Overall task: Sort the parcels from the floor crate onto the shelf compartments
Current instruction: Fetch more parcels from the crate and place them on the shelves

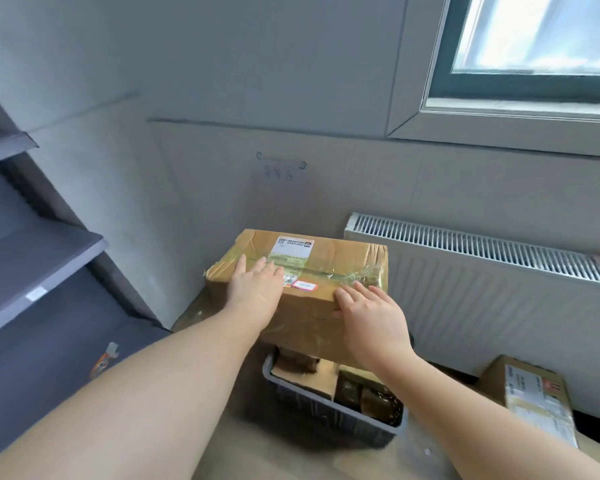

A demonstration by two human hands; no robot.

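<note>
Bare forearms fill the lower half of the frame, reaching up toward a large taped cardboard parcel (302,282) at centre. On its top face rests the left hand (255,289), fingers spread flat and pressing down near the near-left corner. At the near-right edge the right hand (371,315) has its fingers laid over the top and its palm against the front face (whether the thumbs hook under anything is hidden). Neither hand is closed around the box; both look set to steady or pin it, probably because it is too wide for one hand.

That parcel sits above a dark floor crate (326,403) in the lower centre, which holds more brown parcels (312,370). Another labelled box (530,393) lies at lower right, outside the crate. Grey shelf compartments (32,258) run down the left edge, seemingly empty in view. A white radiator (482,258) lines the wall at right.
</note>
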